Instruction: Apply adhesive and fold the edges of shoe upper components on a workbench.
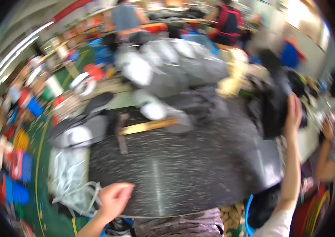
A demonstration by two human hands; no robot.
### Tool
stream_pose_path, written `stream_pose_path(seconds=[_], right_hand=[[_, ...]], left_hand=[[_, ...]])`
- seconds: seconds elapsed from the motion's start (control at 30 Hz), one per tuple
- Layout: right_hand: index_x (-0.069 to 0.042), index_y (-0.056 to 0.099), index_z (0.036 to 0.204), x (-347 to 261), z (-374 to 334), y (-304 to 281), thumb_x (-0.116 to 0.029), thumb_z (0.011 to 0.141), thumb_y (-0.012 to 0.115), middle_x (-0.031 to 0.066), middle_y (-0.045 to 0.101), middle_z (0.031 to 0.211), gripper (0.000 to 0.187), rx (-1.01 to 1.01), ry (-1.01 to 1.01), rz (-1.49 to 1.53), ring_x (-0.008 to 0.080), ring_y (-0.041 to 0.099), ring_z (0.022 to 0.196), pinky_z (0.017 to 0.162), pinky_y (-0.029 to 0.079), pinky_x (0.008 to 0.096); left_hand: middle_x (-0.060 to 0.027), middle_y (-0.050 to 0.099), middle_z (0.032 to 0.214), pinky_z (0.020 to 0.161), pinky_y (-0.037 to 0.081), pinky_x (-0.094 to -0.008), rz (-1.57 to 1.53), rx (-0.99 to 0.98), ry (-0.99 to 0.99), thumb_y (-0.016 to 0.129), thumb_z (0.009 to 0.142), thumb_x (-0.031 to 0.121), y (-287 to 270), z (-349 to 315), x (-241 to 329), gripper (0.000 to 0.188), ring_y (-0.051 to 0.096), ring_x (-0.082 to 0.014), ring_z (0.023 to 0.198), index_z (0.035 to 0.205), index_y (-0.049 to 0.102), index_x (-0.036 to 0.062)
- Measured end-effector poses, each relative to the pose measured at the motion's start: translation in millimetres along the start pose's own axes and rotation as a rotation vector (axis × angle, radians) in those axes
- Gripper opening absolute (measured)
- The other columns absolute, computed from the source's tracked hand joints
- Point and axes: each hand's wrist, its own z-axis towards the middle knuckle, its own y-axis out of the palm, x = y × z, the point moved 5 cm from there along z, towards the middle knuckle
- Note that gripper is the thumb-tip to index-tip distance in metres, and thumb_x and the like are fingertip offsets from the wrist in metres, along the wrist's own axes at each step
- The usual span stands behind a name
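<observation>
Left hand [115,199]: bare, at the near left edge of the table; fingers half curled. Blur hides whether fingertips and thumb meet. Nearest item: a loose heap of pale, translucent strips [70,172], just to its left.

Right hand [293,112]: bare, raised on an outstretched arm at the far right of the table; fingers extended against the right side of the article below. Thumb hidden; cannot tell whether the grip is closed. The two hands are well apart.

Long, black, upright article [272,106], smeared by motion: at the right end of the table, touching the right hand. Kind cannot be told; contact with the tabletop cannot be told.

Broad, glossy black tabletop [183,166] with light flecks: in front of the person.

Hammer with a yellowish wooden handle [147,126] and a dark head: toward the far left part of the tabletop, head to the left.

Grey and black shoe-like piece with a white patch [78,132]: left of the hammer, above the strips in view.

Grey piece with a rounded white part [151,108]: beside the hammer handle.

Row of grey shoe-like pieces with white fronts [175,59]: massed beyond the table's far side.

Pale yellow, crumpled bundle [232,73]: right of that row.

Dark container with a bright blue rim [249,213]: below the table's near right corner.

Green floor with yellow lines [49,126]: left side.

Other people: one in a grey top [125,17] and one in red and black [228,21], far side; a co-worker's hand [327,128], far right.
</observation>
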Motion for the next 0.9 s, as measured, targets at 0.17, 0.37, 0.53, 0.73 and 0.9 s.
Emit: stream_pose_path(seconds=[0.17, 0.37, 0.53, 0.73, 0.9], right_hand=[[-0.009, 0.057, 0.138, 154.9, 15.7, -2.4, -0.024, 0.097, 0.066, 0.0178, 0.053, 0.139, 0.045, -0.148, -0.176, -0.652, 0.0351, 0.051, 0.129, 0.108, 0.041, 0.0418], [-0.006, 0.056, 0.137, -5.9, -17.9, 40.4, -0.005, 0.091, 0.064, 0.0156, 0.049, 0.145, 0.046, -0.104, -0.402, -0.463, 0.0336, 0.046, 0.136, 0.11, 0.038, 0.0437], [0.0, 0.065, 0.11, -183.4, -102.1, 110.4, 0.002, 0.07, 0.069, 0.0211, 0.056, 0.13, 0.04, -0.569, -0.568, 0.067, 0.0375, 0.057, 0.113, 0.093, 0.049, 0.0461], [-0.014, 0.06, 0.134, -301.5, -184.8, 176.5, -0.014, 0.086, 0.069, 0.0133, 0.047, 0.147, 0.05, -0.978, -0.887, 0.564, 0.0313, 0.057, 0.115, 0.096, 0.047, 0.0428], [-0.015, 0.053, 0.138, -346.5, -199.9, 119.0, -0.023, 0.089, 0.055, 0.0111, 0.05, 0.146, 0.05, -0.528, -1.31, 0.641, 0.0253, 0.05, 0.134, 0.11, 0.04, 0.0409]], left_hand=[[-0.0048, 0.07, 0.085, 0.08, 0.05, -0.0372, 0.323, -0.089, 0.44, 0.075, 0.083, 0.014, 4.3, 26.8, 18.2, 0.007, 0.066, -0.0241, 0.086, 0.085, 0.071, 0.0079], [-0.0146, 0.067, 0.111, 0.097, 0.044, -0.0456, 0.746, 0.32, 0.314, 0.072, 0.083, 0.017, -165.8, 152.6, -75.2, 0.028, 0.058, -0.0341, 0.112, 0.108, 0.068, 0.0046], [-0.0203, 0.067, 0.12, 0.099, 0.046, -0.0441, 0.824, -0.138, -0.256, 0.07, 0.087, 0.045, -189.0, 225.8, -155.9, 0.052, 0.062, -0.0348, 0.115, 0.121, 0.067, 0.0048], [-0.0233, 0.069, 0.103, 0.084, 0.053, -0.0448, 0.663, 0.558, 0.1, 0.061, 0.089, 0.008, -228.4, 192.3, -121.1, 0.029, 0.067, -0.0401, 0.097, 0.117, 0.067, 0.0059], [-0.0104, 0.066, 0.125, 0.104, 0.048, -0.0385, -0.549, 0.178, -0.104, 0.067, 0.091, 0.005, -167.8, 107.4, -24.1, 0.052, 0.063, -0.0223, 0.115, 0.139, 0.05, -0.0025]])
